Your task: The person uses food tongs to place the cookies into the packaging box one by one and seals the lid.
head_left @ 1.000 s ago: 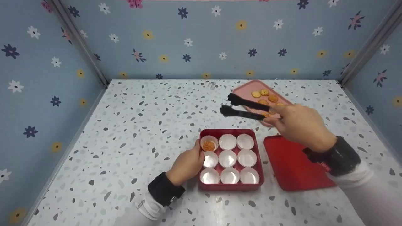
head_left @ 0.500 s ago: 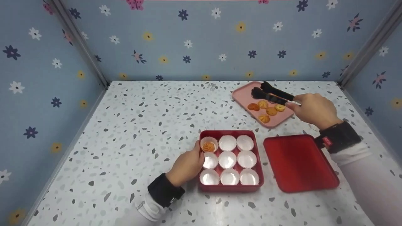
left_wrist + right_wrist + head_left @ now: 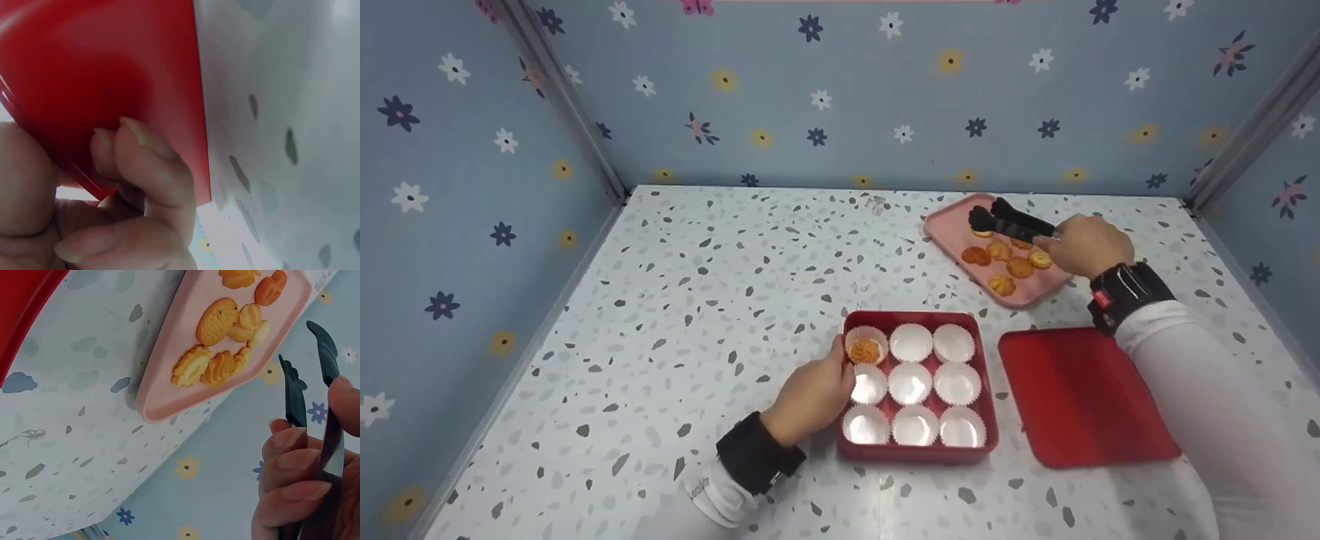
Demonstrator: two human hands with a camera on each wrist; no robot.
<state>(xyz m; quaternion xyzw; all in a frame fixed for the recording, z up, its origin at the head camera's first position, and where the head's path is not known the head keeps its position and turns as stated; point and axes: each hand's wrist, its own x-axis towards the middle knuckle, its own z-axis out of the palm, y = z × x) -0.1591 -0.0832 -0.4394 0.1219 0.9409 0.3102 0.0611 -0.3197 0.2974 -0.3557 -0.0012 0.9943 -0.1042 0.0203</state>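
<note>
My left hand (image 3: 810, 397) holds the left side of a square red box (image 3: 915, 453), thumb at its rim and fingers bent against the outer wall (image 3: 152, 67). White paper cups (image 3: 910, 383) fill the box in rows. A swirled cookie (image 3: 864, 350) lies in the far-left cup. With my right hand (image 3: 1087, 244) I grip black tongs (image 3: 1027, 229) over the back of a pink tray (image 3: 947, 227). Their tips are apart, with nothing between them in the right wrist view. Several cookies (image 3: 216, 322) of different shapes lie on the tray.
A flat red lid (image 3: 1080, 405) lies right of the box, partly under my right forearm in the head view. Flower-patterned blue walls (image 3: 885, 90) enclose the speckled white table (image 3: 720, 285) at the back and both sides.
My right hand has carried the tongs back and to the right, from in front of the tray to over its far part. The tongs' tips are slightly closer together. My left hand stays on the box.
</note>
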